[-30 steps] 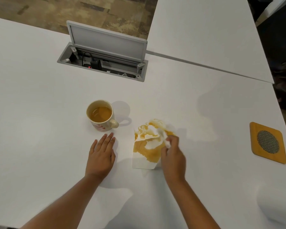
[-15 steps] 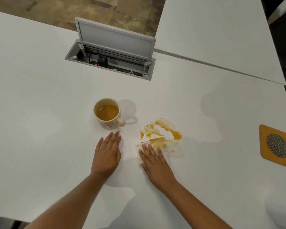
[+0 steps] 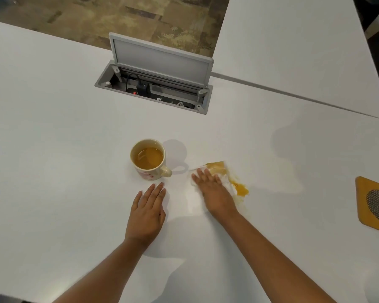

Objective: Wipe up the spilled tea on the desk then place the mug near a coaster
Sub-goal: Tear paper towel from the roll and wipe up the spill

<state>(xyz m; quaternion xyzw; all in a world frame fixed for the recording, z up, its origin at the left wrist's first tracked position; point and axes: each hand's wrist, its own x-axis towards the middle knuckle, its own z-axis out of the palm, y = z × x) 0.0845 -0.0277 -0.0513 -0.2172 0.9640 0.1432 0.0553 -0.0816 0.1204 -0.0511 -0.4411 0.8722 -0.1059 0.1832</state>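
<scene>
The right hand (image 3: 213, 191) is pressed flat, fingers extended, on a white tea-stained paper napkin (image 3: 217, 171) beside the amber tea puddle (image 3: 241, 189). The left hand (image 3: 147, 213) is laid flat and empty near the cream ceramic mug (image 3: 149, 159) on the white desk (image 3: 53, 149). The square wooden coaster (image 3: 374, 204) is located well apart, at the right edge.

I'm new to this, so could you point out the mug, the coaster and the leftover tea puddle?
mug (image 3: 140, 171), head view, outer wall below the rim.
coaster (image 3: 362, 202), head view, wooden border.
tea puddle (image 3: 242, 189), head view, middle of the pool.
</scene>
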